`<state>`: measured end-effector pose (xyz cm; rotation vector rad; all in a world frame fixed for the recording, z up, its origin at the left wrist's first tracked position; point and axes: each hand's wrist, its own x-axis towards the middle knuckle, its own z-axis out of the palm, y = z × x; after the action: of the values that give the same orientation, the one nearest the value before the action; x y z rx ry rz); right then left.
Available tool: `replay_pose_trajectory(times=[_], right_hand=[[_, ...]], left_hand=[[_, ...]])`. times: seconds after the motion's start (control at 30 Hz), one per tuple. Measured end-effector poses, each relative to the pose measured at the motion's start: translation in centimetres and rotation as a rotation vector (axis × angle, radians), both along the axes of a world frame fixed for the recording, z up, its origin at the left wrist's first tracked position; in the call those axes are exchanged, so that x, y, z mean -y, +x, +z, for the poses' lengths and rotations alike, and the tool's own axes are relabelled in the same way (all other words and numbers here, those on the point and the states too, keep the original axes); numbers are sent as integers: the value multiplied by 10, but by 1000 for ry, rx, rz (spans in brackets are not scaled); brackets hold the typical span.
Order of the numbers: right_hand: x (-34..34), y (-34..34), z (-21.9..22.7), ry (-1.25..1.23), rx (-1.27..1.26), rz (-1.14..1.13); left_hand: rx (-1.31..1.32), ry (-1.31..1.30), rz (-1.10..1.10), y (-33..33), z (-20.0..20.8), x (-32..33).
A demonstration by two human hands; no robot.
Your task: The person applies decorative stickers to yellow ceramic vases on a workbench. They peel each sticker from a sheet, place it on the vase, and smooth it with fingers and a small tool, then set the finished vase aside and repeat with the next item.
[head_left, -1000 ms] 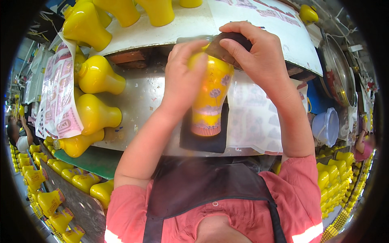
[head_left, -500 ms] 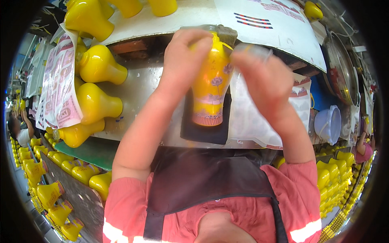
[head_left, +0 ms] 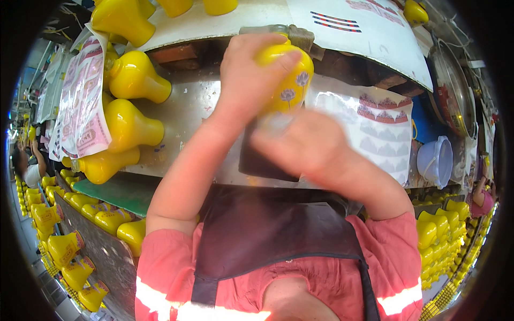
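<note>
A yellow bottle [head_left: 301,65] with purple flower decals lies on its side, neck away from me. My left hand [head_left: 251,72] is closed over its shoulder, thumb across the body. Smeared by motion, my right hand [head_left: 310,142] is closed on a pale translucent piece [head_left: 276,123] at the bottle's lower part. That hand hides the bottle's base; the kind of piece is too blurred to tell. Beneath is a dark pad [head_left: 265,163]. The neck end lies by a worn block [head_left: 302,36].
A decal sheet [head_left: 383,125] lies right of the bottle, beside a light-purple bucket [head_left: 435,160]. Plain yellow bottles [head_left: 134,125] line the left side, near another decal sheet [head_left: 85,101]. A raised white board [head_left: 369,40] spans the far side. Other people work at both edges.
My right hand has swept from beside the bottle's neck down towards its base, nearer to me. My left hand has stayed at the shoulder, its thumb now across the bottle.
</note>
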<state>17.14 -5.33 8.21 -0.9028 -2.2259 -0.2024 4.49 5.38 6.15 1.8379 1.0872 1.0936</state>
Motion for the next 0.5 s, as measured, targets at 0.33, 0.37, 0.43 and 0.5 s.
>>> replay_pose_trajectory(times=[0.33, 0.37, 0.43, 0.5], right_hand=[[9, 36, -16, -101, -146, -218], [8, 39, -13, -111, -187, -359], [9, 39, -14, 94, -169, -335], [13, 33, -22, -22, -205, 14]], left_hand=[[363, -209, -63, 2, -37, -13], [403, -243, -84, 1, -38, -13], [536, -364, -124, 1, -39, -10], [623, -439, -146, 0, -38, -7]])
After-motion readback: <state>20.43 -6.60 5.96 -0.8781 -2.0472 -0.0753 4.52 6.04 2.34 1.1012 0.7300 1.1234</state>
